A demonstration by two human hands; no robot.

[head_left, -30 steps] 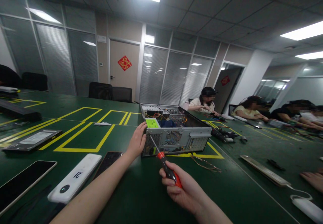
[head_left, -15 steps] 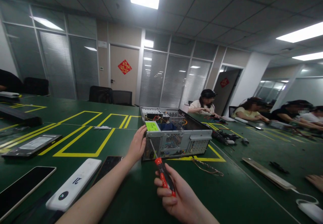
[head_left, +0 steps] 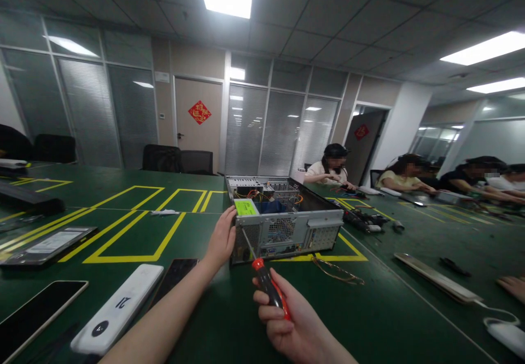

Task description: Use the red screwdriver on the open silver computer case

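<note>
My right hand (head_left: 281, 312) is wrapped round the red and black handle of a screwdriver (head_left: 273, 293). The screwdriver's shaft points up and left, its tip at the perforated rear panel of an uncovered computer case (head_left: 301, 235). Whether the tip sits in a screw is too small to tell. My left hand (head_left: 221, 238) lies against the left side of the case with its fingers stretched out, the fingertips by the top edge. Beside them is a power supply with a bright green label (head_left: 245, 207). Wires and a blue part show inside the case.
Left on the green table lie a hard drive (head_left: 51, 243), a phone (head_left: 39, 320), a white device marked 21 (head_left: 118, 309) and a dark phone (head_left: 176, 276). Right of the case are a thin cable loop (head_left: 338, 272) and a long pale device (head_left: 437, 277). Several people sit further right.
The screwdriver handle has turned in my right hand, so more of its black side faces me. The tip stays at the panel. My left hand keeps its place on the case.
</note>
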